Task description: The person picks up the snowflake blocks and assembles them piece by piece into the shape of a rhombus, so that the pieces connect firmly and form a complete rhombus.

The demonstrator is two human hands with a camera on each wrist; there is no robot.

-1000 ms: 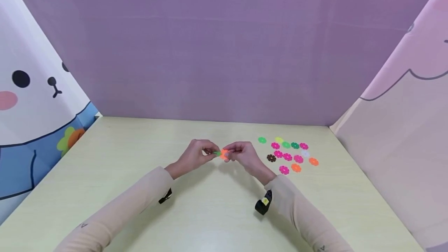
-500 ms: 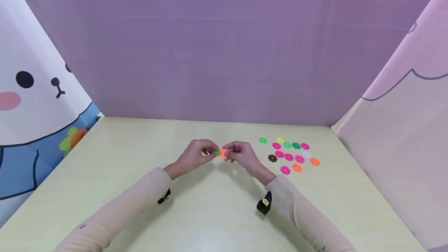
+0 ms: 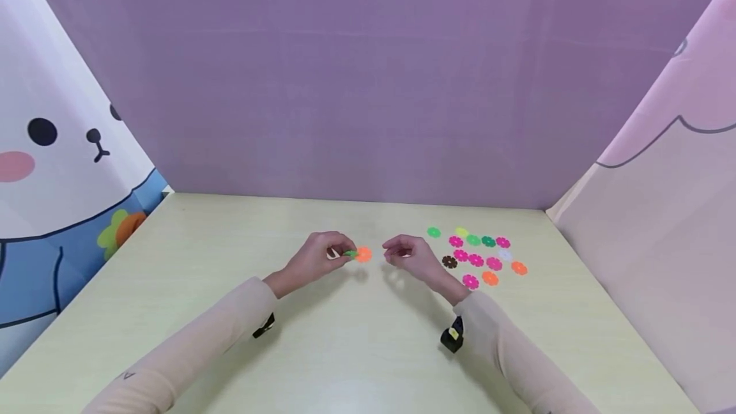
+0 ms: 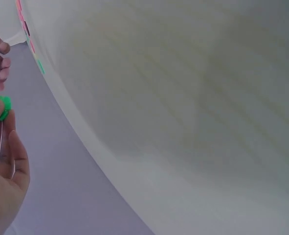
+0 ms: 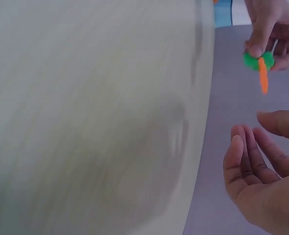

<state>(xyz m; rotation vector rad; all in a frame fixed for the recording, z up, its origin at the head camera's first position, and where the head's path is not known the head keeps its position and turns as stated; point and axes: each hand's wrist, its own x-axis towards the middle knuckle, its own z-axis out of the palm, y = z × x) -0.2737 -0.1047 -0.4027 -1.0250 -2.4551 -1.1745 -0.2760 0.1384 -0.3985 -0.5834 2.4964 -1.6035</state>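
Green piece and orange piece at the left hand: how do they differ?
The left hand pinches the green piece, while the orange piece juts out from the green piece. In the right wrist view, the green piece shows its broad face and the orange piece its edge; the head view reverses that. Both are held above the table.

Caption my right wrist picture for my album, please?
Left hand pinches green piece, orange piece attached; right hand empty.
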